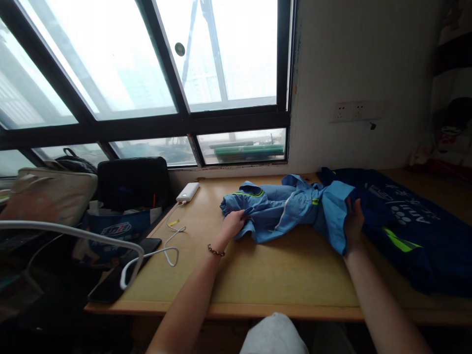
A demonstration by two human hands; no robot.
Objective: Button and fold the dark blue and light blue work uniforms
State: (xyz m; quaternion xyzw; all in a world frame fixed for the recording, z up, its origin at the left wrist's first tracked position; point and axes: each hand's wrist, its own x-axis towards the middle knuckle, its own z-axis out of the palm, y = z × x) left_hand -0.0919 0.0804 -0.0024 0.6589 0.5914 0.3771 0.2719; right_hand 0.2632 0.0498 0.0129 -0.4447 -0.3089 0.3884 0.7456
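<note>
Lying between left hand (233, 223), pinching it, and right hand (354, 225), grip unclear: blue garment (300, 211).

The location is a lived-in room, apparently domestic; home or dormitory cannot be determined. Indicators: a wooden table (280, 275) beneath a black-framed window (228, 59), a wall socket panel (357, 111), and personal bags (47, 194) at left. The table carries a light-blue garment (302, 211), a dark-blue garment (438, 246) and a white cabled device (188, 192).

White print (401, 215) on the navy garment (442, 250) at the table's (273, 275) right and the logo (116, 228) on the blue bag (142, 225) at its left are illegible.
</note>
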